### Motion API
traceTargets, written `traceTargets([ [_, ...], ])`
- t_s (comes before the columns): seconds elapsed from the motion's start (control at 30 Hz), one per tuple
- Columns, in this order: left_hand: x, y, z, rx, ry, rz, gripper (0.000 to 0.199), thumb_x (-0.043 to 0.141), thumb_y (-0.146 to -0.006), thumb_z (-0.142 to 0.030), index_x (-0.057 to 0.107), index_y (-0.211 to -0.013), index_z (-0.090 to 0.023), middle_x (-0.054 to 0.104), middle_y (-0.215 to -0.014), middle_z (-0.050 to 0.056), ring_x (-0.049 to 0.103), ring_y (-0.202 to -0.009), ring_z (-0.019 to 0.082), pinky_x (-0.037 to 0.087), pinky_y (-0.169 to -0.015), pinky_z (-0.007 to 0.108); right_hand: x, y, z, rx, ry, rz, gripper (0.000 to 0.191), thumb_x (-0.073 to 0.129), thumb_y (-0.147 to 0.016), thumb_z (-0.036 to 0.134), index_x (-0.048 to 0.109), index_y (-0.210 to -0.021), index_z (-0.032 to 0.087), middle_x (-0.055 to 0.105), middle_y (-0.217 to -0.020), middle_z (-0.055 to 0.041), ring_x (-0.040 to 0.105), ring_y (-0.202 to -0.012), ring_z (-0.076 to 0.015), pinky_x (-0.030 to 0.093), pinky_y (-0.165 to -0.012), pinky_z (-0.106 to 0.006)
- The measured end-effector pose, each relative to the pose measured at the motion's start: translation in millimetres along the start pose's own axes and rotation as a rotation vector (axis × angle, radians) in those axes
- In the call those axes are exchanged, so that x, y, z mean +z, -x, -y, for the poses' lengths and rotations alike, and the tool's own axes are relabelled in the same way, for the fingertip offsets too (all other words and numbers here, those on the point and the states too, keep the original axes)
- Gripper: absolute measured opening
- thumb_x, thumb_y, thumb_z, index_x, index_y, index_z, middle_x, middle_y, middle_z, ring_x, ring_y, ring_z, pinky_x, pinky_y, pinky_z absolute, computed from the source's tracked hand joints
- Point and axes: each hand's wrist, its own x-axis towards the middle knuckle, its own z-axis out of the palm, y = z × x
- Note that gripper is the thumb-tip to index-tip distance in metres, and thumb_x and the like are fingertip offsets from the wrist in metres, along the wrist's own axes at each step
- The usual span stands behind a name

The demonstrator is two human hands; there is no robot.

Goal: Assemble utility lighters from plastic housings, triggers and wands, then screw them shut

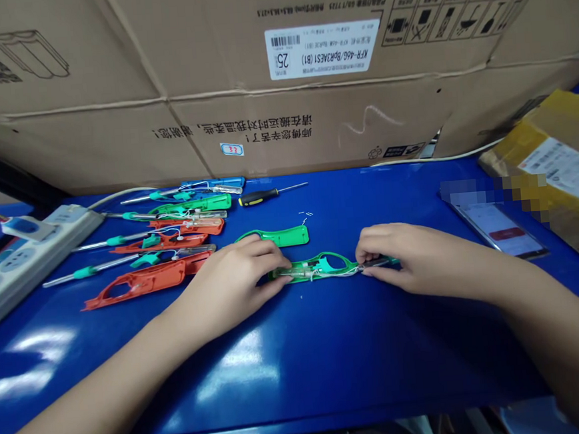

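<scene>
An open green handle shell (301,268) lies on the blue table, with a clear tube, white wires and a teal part (329,264) inside it. My left hand (261,267) pinches the shell's left end by the clear tube. At the right end, my right hand (385,256) has its fingers closed on a metal rod (373,264), where the white wires run. Just behind my left hand sits a second green shell half (291,235). Orange shell halves (149,281) lie to the left.
Metal rods with teal collars (86,272), blue and green shells and a black-yellow screwdriver (258,197) lie at the back left. A power strip (32,254) is far left. A phone (500,224) and yellow-taped package (561,169) are right. A cardboard box (237,67) stands behind.
</scene>
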Motion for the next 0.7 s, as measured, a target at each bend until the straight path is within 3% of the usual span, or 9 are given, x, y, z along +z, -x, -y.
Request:
traceTargets([
  [0.07,0.2,0.3,-1.3,-0.023,0.018,0.002,0.017,0.062,-0.096,-0.031,0.073,-0.104,-0.022,0.071,-0.105,0.005,0.065,-0.099,0.022,0.056,-0.085,0.038,0.2,-1.0,0.4,-0.012,0.013,-0.020,0.004,0.061,-0.092,0.027,0.065,-0.093,0.025,0.066,-0.096,-0.0031,0.060,-0.086,-0.0200,0.043,-0.073,-0.033],
  [0.23,3.6,1.7,-5.8,-0.079,0.064,-0.009,0.015,0.064,-0.094,-0.030,0.075,-0.100,-0.023,0.070,-0.107,0.004,0.066,-0.099,0.021,0.057,-0.085,0.036,9.4,-8.0,8.7,-0.092,0.029,-0.196,0.020,0.066,-0.091,0.035,0.066,-0.108,0.024,0.065,-0.111,-0.0077,0.058,-0.103,-0.0249,0.044,-0.090,-0.041],
  [0.4,2.7,1.9,-7.6,-0.141,0.107,-0.001,0.015,0.067,-0.090,-0.030,0.074,-0.102,-0.025,0.070,-0.110,0.002,0.067,-0.103,0.022,0.057,-0.089,0.037,28.4,-15.2,22.2,-0.133,-0.001,-0.274,0.023,0.064,-0.094,0.036,0.066,-0.115,0.026,0.064,-0.118,-0.0083,0.056,-0.110,-0.0253,0.042,-0.095,-0.042],
  [0.53,-3.8,1.7,-7.4,-0.192,0.057,0.050,0.033,0.076,-0.081,-0.036,0.070,-0.113,-0.028,0.069,-0.118,0.002,0.067,-0.106,0.027,0.058,-0.082,0.040,40.9,-18.6,27.3,-0.141,0.026,-0.308,0.022,0.061,-0.097,0.034,0.069,-0.115,0.026,0.064,-0.118,-0.0074,0.055,-0.112,-0.0241,0.041,-0.096,-0.042],
  [0.7,-1.9,1.7,-7.5,-0.202,0.120,0.076,0.034,0.075,-0.083,-0.023,0.069,-0.116,-0.022,0.071,-0.108,0.005,0.069,-0.087,0.021,0.059,-0.076,0.035,49.9,-22.7,29.8,-0.140,0.064,-0.368,0.022,0.060,-0.098,0.036,0.073,-0.112,0.025,0.063,-0.121,-0.0093,0.054,-0.114,-0.0248,0.042,-0.097,-0.043],
])
